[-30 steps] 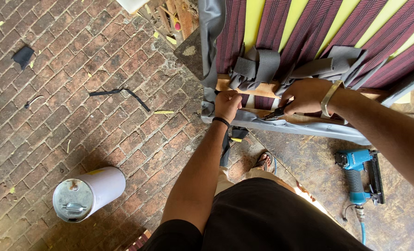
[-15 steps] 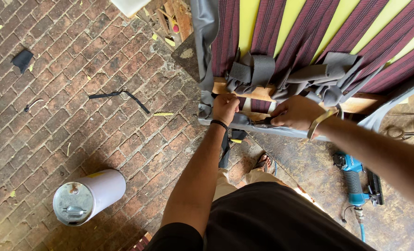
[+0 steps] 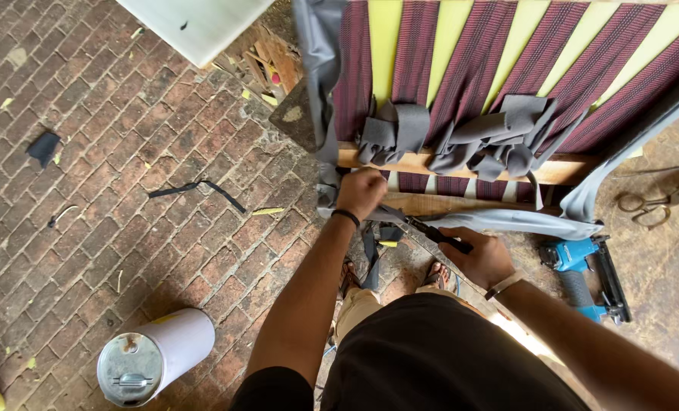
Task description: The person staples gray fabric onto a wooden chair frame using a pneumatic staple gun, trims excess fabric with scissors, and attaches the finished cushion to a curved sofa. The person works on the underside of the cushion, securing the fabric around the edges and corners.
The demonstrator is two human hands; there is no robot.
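A red brick floor (image 3: 88, 152) carries everything here, littered with small yellow scraps and a thin black strip (image 3: 196, 190) lying curled near the middle. A white canister (image 3: 156, 367) lies on its side at the lower left (metal lid facing up at us). On the right rest a blue staple gun (image 3: 583, 278) and a pair of scissors (image 3: 651, 204).

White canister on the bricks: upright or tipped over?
Tipped over: the white canister lies on its side on the brick floor, its metal lid end facing the camera.

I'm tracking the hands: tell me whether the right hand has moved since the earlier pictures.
Yes. The right hand has come down off the wooden rail toward the person's body, and now grips a dark tool below the grey fabric edge.
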